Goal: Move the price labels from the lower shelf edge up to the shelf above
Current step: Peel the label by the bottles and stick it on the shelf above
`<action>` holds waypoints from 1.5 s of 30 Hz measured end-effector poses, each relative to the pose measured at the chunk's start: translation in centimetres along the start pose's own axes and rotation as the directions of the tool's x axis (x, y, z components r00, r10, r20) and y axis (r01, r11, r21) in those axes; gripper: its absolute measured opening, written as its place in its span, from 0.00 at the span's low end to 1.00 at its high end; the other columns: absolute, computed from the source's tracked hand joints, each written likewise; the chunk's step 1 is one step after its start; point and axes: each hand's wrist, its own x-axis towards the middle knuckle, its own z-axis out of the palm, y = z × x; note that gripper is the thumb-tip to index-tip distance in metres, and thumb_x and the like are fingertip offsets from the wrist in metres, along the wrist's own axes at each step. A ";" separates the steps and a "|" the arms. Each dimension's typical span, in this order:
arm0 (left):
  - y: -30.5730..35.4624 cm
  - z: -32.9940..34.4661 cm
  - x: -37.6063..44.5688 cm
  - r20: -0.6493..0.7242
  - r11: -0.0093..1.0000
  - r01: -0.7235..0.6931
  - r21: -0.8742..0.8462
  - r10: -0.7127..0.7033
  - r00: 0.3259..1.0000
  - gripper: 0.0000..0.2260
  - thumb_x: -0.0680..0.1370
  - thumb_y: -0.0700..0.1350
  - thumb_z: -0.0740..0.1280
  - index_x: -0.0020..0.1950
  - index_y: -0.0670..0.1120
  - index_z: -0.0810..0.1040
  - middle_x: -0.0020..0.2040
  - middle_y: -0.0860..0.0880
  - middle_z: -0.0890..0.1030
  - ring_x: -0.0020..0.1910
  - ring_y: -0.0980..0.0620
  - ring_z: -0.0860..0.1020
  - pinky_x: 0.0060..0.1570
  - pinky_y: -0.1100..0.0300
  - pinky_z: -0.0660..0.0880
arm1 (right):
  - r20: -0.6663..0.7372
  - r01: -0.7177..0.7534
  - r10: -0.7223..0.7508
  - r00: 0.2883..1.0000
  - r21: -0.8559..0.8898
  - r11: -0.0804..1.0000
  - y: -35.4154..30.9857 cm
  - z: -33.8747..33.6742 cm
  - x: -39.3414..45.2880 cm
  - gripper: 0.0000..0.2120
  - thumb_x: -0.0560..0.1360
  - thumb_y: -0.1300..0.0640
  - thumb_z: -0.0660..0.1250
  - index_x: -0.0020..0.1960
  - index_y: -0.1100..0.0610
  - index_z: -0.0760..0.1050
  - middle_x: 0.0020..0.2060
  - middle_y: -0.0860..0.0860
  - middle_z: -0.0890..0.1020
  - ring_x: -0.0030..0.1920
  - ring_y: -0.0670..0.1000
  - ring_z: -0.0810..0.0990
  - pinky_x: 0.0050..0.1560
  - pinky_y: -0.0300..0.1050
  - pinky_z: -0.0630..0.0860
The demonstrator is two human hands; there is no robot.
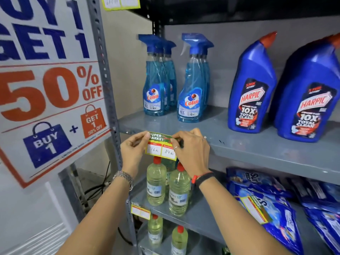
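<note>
A yellow and green price label [160, 146] with two handwritten white boxes is pressed against the front edge of the grey shelf [257, 150] that carries the spray bottles. My left hand [132, 150] pinches its left end and my right hand [191, 150] pinches its right end. One shelf down, a second price label [140, 212] hangs at the left end of the lower shelf edge [184, 216]. A third label [256, 208] lies loose on the blue packets. Another yellow label [120, 2] hangs from the top shelf.
Blue spray bottles [156, 78] and blue toilet-cleaner bottles [252, 85] stand on the upper shelf. Clear bottles with red caps [179, 190] stand below, beside blue detergent packets [276, 205]. A large promotional sign [47, 80] hangs left of the perforated grey upright [104, 70].
</note>
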 end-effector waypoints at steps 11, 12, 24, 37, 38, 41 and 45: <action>-0.6 0.5 0.4 -0.099 0.983 -0.118 0.142 0.133 0.986 0.05 0.67 0.50 0.75 0.41 0.53 0.82 0.42 0.53 0.83 0.43 0.56 0.78 0.50 0.53 0.76 | 0.061 -0.019 0.025 0.998 -0.104 0.994 0.9 1.9 0.6 0.05 0.69 0.52 0.70 0.44 0.52 0.79 0.41 0.49 0.81 0.47 0.53 0.75 0.42 0.48 0.74; -0.5 0.4 0.4 -0.104 0.947 -0.201 0.252 0.233 0.967 0.06 0.67 0.51 0.74 0.41 0.53 0.81 0.44 0.53 0.82 0.46 0.57 0.77 0.54 0.53 0.74 | 0.059 -0.013 0.021 0.998 -0.134 0.991 0.8 2.1 0.7 0.09 0.68 0.49 0.70 0.46 0.51 0.78 0.43 0.49 0.80 0.48 0.53 0.74 0.45 0.48 0.72; 0.1 -0.2 2.7 0.316 0.675 -0.514 0.529 0.405 0.858 0.07 0.73 0.53 0.68 0.50 0.56 0.80 0.50 0.60 0.81 0.55 0.53 0.76 0.64 0.57 0.57 | 0.364 -0.071 0.104 0.926 -0.103 0.992 0.4 2.0 3.4 0.10 0.75 0.50 0.64 0.54 0.50 0.79 0.50 0.55 0.85 0.53 0.60 0.80 0.49 0.52 0.77; -1.0 -1.0 2.2 0.309 0.706 -0.568 0.424 0.477 0.823 0.12 0.75 0.39 0.65 0.58 0.47 0.74 0.58 0.48 0.80 0.56 0.47 0.77 0.62 0.44 0.70 | 0.481 0.048 -0.042 0.876 0.000 0.999 1.6 0.3 2.4 0.26 0.70 0.71 0.59 0.65 0.54 0.71 0.57 0.59 0.81 0.58 0.62 0.77 0.56 0.56 0.76; -1.8 -1.1 1.4 0.194 0.718 -0.571 0.398 0.542 0.818 0.10 0.77 0.41 0.63 0.58 0.46 0.74 0.57 0.46 0.79 0.57 0.47 0.76 0.62 0.46 0.70 | 0.445 0.018 -0.060 0.893 0.099 0.995 1.8 -0.6 1.5 0.28 0.69 0.72 0.58 0.66 0.54 0.71 0.59 0.59 0.80 0.60 0.60 0.77 0.59 0.53 0.75; -6.3 0.6 -3.6 -0.258 0.820 -0.443 0.361 0.545 0.798 0.11 0.80 0.42 0.56 0.59 0.42 0.73 0.54 0.50 0.75 0.57 0.52 0.72 0.61 0.51 0.68 | 0.238 -0.013 -0.067 0.969 0.320 0.947 3.7 -3.3 -3.4 0.25 0.70 0.73 0.58 0.63 0.56 0.75 0.54 0.57 0.83 0.55 0.52 0.77 0.57 0.41 0.73; -13.0 6.2 -12.3 -0.137 0.963 -0.119 0.240 0.155 0.978 0.11 0.80 0.40 0.55 0.58 0.36 0.71 0.53 0.47 0.73 0.52 0.52 0.70 0.56 0.61 0.68 | 0.068 -0.223 0.213 0.975 0.245 0.944 10.1 -3.8 -11.1 0.12 0.74 0.64 0.63 0.53 0.54 0.80 0.45 0.50 0.85 0.48 0.47 0.78 0.51 0.35 0.73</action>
